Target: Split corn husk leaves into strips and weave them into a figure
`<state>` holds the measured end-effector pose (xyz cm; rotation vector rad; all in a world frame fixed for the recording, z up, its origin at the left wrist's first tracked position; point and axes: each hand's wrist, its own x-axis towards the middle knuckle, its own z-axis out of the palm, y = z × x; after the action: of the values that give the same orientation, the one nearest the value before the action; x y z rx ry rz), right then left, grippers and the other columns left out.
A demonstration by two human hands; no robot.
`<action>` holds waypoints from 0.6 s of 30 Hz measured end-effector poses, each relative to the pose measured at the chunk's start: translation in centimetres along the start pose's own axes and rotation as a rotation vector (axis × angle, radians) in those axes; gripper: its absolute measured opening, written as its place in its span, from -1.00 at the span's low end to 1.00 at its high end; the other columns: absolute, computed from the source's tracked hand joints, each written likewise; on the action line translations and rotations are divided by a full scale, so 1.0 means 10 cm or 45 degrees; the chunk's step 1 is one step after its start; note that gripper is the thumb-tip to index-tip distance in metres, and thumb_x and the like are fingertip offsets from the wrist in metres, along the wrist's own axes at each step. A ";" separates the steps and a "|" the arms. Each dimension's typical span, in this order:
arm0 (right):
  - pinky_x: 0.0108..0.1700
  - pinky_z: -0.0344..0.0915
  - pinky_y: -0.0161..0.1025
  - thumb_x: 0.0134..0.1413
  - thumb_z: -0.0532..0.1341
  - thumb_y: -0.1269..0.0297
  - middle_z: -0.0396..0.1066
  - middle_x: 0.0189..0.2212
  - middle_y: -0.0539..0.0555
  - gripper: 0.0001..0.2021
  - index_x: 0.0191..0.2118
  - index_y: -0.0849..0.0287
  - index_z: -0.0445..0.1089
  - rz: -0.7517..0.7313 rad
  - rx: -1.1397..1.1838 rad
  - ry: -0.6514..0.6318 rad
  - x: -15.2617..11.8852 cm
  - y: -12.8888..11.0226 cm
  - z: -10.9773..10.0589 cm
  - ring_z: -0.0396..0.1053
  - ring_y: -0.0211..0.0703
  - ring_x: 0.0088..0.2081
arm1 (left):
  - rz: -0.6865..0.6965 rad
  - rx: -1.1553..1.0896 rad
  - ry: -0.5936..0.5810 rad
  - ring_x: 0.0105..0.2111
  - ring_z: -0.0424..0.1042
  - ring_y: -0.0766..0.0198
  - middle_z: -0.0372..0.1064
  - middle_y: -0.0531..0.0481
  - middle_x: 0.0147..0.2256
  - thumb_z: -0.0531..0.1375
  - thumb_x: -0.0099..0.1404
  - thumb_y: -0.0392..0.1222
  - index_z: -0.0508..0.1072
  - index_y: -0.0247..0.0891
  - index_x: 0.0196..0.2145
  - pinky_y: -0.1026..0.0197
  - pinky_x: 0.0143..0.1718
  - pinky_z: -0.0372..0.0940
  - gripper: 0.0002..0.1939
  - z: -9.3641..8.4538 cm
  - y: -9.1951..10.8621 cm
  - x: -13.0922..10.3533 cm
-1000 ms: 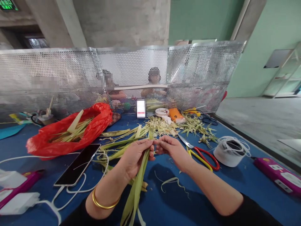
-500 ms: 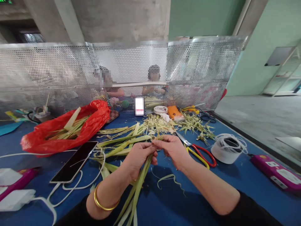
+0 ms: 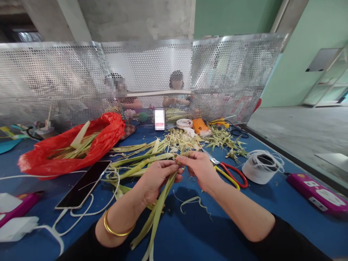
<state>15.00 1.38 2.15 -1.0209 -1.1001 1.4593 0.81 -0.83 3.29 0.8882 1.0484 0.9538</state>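
Long pale-green plant strips [image 3: 160, 206], like dried leaves or husks, hang as a bundle from between my hands toward the table's near edge. My left hand [image 3: 160, 177] is closed round the upper part of the bundle. Pinching the same bundle at its top end is my right hand [image 3: 199, 168], thumb against fingers. The fingertips of both hands meet there and hide the exact spot they grip. More loose leaf strips [image 3: 136, 168] lie on the table just beyond my left hand. Scissors [image 3: 231, 175] with red and yellow handles rest to the right of my right hand.
A red plastic bag [image 3: 38, 163] of strips lies at left, near a phone [image 3: 83, 185] with white cables. Leaf scraps [image 3: 182, 139] are heaped at the back before a perforated metal screen [image 3: 152, 65]. A white cord spool [image 3: 254, 170] and purple power bank [image 3: 312, 192] are at right.
The whole view has shifted slightly, with things sitting a little higher and further left. Both hands still hold the bundle, whose hanging ends have swung and spread differently.
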 end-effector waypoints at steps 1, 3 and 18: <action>-0.66 -0.22 -0.34 -0.32 0.41 0.10 0.27 -0.71 -0.09 -0.71 -0.55 0.23 0.44 -0.003 -0.004 0.006 0.00 0.00 0.00 -0.08 -0.47 -0.71 | 0.001 0.007 0.009 -0.57 0.41 0.40 0.46 -0.03 -0.49 0.32 0.10 -0.30 0.55 -0.38 -0.39 0.37 -0.47 0.33 -0.91 0.00 0.00 0.00; -0.66 -0.23 -0.34 -0.31 0.40 0.11 0.24 -0.72 -0.10 -0.72 -0.55 0.23 0.43 -0.016 -0.019 0.013 0.00 0.01 0.01 -0.10 -0.47 -0.71 | 0.007 0.026 0.019 -0.57 0.41 0.41 0.47 -0.03 -0.47 0.31 0.11 -0.29 0.54 -0.38 -0.38 0.39 -0.48 0.32 -0.90 0.01 -0.01 0.00; -0.44 0.06 -0.30 0.12 0.16 0.22 0.31 -0.59 -0.04 -0.80 -0.48 0.13 0.42 -0.650 -1.103 -0.116 0.11 -0.14 -0.27 0.19 -0.26 -0.50 | 0.085 -0.111 0.262 -0.60 0.42 0.39 0.50 -0.02 -0.52 0.28 0.11 -0.38 0.51 -0.34 -0.40 0.35 -0.48 0.36 -0.96 -0.04 0.08 0.03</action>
<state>17.74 2.89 2.82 -1.1169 -1.9662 0.5985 0.30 -0.27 3.81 0.7679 1.1478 1.1570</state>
